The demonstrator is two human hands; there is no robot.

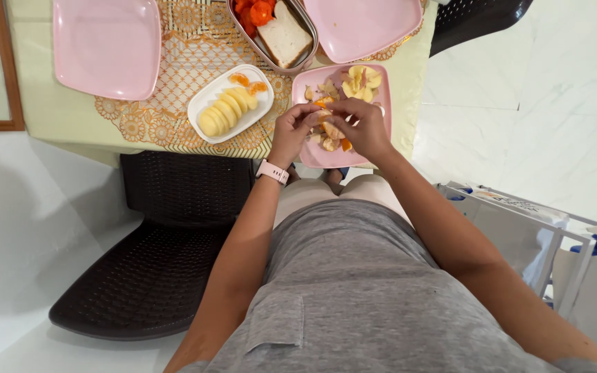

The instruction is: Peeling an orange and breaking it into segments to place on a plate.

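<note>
Both my hands meet over a pink square plate (381,110) at the table's near edge. My left hand (293,131) and my right hand (361,128) together grip a peeled orange (327,124) and pinch at its segments. Peel scraps and apple slices (361,81) lie on the same plate. A pale watch (271,171) is on my left wrist.
A white oblong dish (198,107) holds banana slices and two orange segments. A steel tin (271,52) holds bread and tomato pieces. Two pink plates (105,45) (361,24) sit further back. A dark wicker chair (153,276) stands at left, a white rack (554,235) at right.
</note>
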